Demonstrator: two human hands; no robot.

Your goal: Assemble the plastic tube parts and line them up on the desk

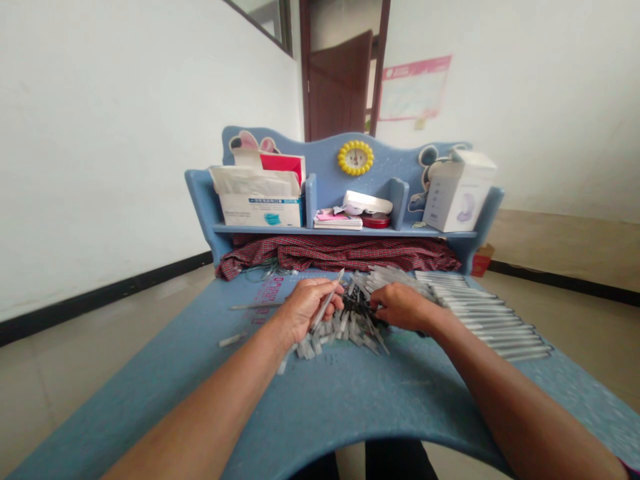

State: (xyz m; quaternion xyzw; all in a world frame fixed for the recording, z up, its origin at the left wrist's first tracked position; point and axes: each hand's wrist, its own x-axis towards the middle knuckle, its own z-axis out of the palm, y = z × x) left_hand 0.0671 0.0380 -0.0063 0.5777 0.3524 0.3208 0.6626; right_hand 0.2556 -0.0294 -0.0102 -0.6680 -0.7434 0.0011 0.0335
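My left hand [315,307] is closed around a clear pen barrel [329,301], which slants up to the right. My right hand [400,305] reaches into a heap of small black pieces [356,299]. Its fingers are pressed together, and whatever is between them is hidden. Clear pen caps [345,328] lie in a loose pile between and below the hands. Behind the right hand is a bundle of clear pen barrels [393,277]. Pens [495,320] lie side by side in a row to the right.
A single thin pen-like stick [255,307] and a stray cap [231,339] lie left on the blue desk [345,400]. Checked red cloth [350,253] is tucked under the shelf [345,232], which holds a mask box [263,210], a white box [457,193] and small items.
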